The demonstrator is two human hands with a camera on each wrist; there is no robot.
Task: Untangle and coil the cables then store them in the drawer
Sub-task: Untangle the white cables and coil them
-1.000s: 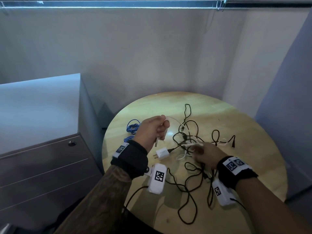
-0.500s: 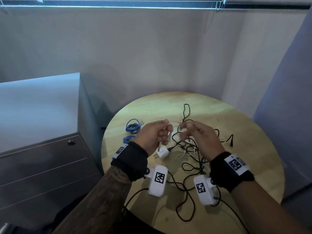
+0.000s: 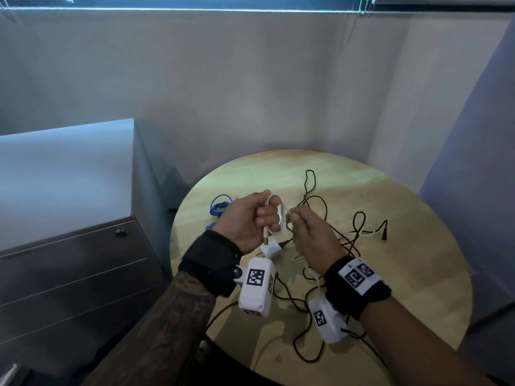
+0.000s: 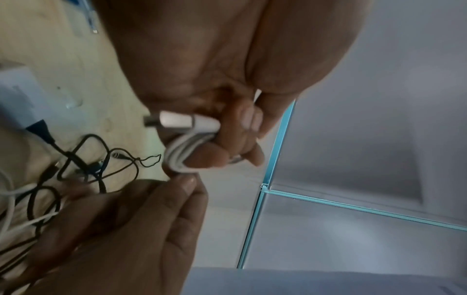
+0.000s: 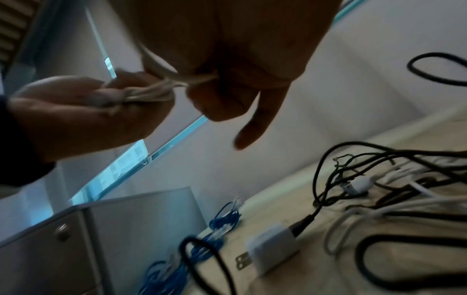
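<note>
Above the round wooden table (image 3: 418,274), my left hand (image 3: 250,221) grips a small coil of white cable (image 3: 282,215), its plug end (image 4: 171,120) sticking out below the fist. In the left wrist view the white cable (image 4: 182,153) wraps in several loops round my fingers. My right hand (image 3: 309,235) pinches the same white cable (image 5: 161,91) just right of the coil. A tangle of black cables (image 3: 317,207) and white cable (image 3: 359,234) lies on the table beneath. A white charger block (image 3: 271,249) sits under my left hand.
Blue cables (image 3: 220,207) lie bunched at the table's left edge. A grey drawer cabinet (image 3: 69,246) with a round lock (image 3: 120,233) stands left of the table, its drawers closed. Grey walls close in behind and to the right.
My right hand rose from the tangle on the table and came to my left hand, bringing white cable with it. The coil at my left hand has gained a loop.
</note>
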